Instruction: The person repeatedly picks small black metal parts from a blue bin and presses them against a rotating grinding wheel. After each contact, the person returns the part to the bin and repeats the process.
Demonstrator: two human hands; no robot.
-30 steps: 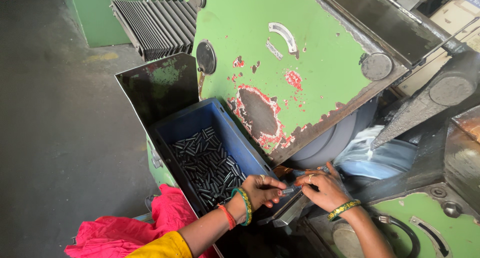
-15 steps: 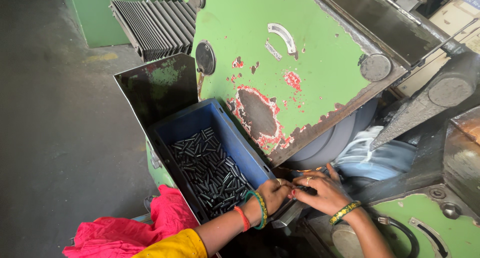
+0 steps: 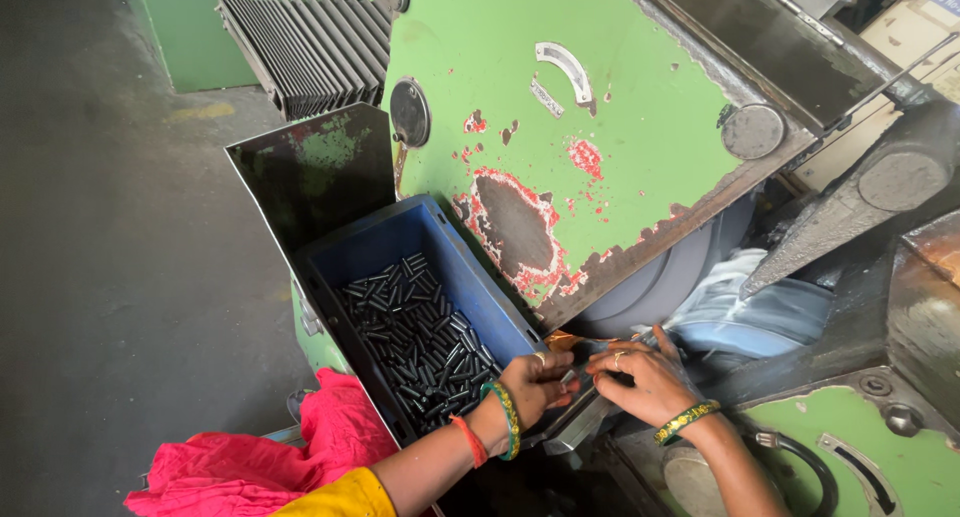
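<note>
Both hands, left [image 3: 537, 381] and right [image 3: 645, 379], pinch narrow around small dark pins at the metal chute [image 3: 585, 417]; the pin-filled blue crate [image 3: 400, 317] sits at nine o'clock, so feeding looks underway.

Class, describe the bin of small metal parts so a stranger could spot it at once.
Find the big green machine with chipped paint. Below its worn patch sits a blue plastic crate, beside the left hand. It alone holds a heap of short dark metal cylinders.
</note>
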